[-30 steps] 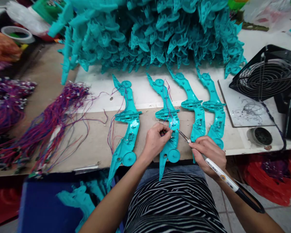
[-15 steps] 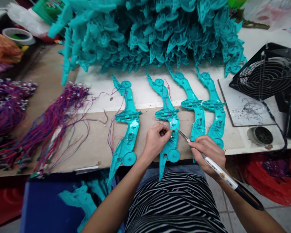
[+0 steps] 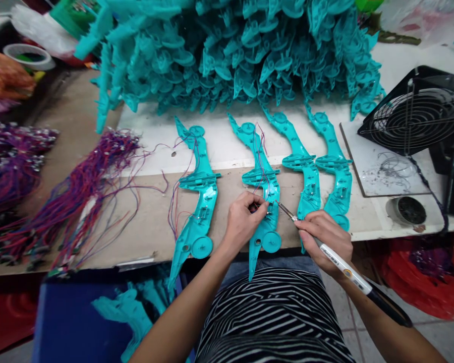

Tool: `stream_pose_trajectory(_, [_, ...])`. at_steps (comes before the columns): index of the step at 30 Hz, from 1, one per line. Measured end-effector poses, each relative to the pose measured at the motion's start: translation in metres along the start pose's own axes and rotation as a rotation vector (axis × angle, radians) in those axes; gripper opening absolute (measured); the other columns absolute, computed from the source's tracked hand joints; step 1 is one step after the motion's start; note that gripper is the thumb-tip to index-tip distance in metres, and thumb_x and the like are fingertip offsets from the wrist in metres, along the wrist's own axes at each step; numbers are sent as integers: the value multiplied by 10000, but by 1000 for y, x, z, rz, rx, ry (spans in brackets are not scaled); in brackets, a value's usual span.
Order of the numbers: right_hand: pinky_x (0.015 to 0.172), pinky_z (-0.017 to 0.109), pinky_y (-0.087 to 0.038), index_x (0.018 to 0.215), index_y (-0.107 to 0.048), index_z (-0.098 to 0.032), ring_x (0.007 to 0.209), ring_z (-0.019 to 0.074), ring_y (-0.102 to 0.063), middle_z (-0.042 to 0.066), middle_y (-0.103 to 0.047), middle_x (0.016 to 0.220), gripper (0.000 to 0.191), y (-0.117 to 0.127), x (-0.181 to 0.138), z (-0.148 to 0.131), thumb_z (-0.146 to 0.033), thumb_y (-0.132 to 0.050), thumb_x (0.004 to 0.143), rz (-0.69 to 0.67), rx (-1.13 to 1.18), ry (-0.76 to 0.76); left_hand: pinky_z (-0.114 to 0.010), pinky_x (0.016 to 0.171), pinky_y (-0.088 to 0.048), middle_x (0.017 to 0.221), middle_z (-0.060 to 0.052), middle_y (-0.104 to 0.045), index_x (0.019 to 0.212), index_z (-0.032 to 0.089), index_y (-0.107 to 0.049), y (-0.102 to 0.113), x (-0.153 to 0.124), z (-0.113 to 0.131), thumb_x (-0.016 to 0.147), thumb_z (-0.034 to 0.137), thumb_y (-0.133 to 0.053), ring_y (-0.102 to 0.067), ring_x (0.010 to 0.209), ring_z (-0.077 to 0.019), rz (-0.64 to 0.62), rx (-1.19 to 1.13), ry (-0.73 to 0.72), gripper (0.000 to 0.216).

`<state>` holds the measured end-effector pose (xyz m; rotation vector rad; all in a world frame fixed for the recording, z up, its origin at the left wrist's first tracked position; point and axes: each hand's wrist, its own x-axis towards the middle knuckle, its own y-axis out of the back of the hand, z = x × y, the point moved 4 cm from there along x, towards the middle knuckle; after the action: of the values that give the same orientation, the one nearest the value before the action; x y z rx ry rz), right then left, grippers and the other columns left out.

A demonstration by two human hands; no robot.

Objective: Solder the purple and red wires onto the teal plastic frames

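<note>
My right hand (image 3: 325, 241) is closed round a white and black soldering iron (image 3: 338, 264), whose metal tip reaches a small metal contact on a teal plastic bow-shaped part (image 3: 273, 214). On the near side of that contact, my left hand (image 3: 245, 217) pinches thin red and purple wires (image 3: 262, 166) that run along the part. One more teal part with wires (image 3: 208, 199) lies to the left. Two further teal parts, one of them nearer (image 3: 309, 186) and one farther right (image 3: 340, 189), lie beside my right hand. The wire ends between my left fingers are partly hidden.
A big stack of teal parts (image 3: 227, 55) fills the back of the table. Bundles of red and purple wires (image 3: 79, 191) lie left. At right are a black fan (image 3: 419, 113), a board with wire scraps (image 3: 389, 171) and a small round tin (image 3: 406, 210). A blue bin (image 3: 68, 312) stands below.
</note>
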<state>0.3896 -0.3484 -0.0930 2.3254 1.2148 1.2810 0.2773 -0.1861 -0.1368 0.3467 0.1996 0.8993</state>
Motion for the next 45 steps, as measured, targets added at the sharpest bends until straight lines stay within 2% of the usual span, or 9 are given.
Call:
stream_pose_trajectory(12, [662,293,-533,1028,-684,-177,727,151,-596,20,-619,717,238,-3,-2,1,-43,-609,846,-29,-15,54,-244,614,-443,682,4,-601,676,165,-675,-2,-2,-1,780,178,-669,-535,622,-117,18,25,-16,105])
stream_pose_trajectory(26, [670,297,-537,1037,-690,-187,743,156,-603,14,-604,711,260,0,-3,1,-39,-607,839,-19,-16,22,-267,658,-453,712,3,-619,701,179,-642,-5,-4,-2,784,164,-665,-568,667,-133,41,43,-77,87])
stream_pose_trajectory(39, [667,300,-550,1034,-712,-191,734,161,-616,25,-635,718,253,-2,-4,2,-66,-612,838,-23,-56,95,-271,664,-460,713,3,-617,692,182,-645,-5,-4,-3,783,173,-653,-568,671,-133,42,53,-64,93])
stream_pose_trajectory(45, [664,297,-549,1048,-716,-200,731,156,-613,15,-617,707,283,1,-3,1,-48,-609,834,-10,-39,45,-273,661,-470,717,-1,-624,687,187,-639,-5,-4,-3,789,176,-649,-574,678,-137,37,55,-73,103])
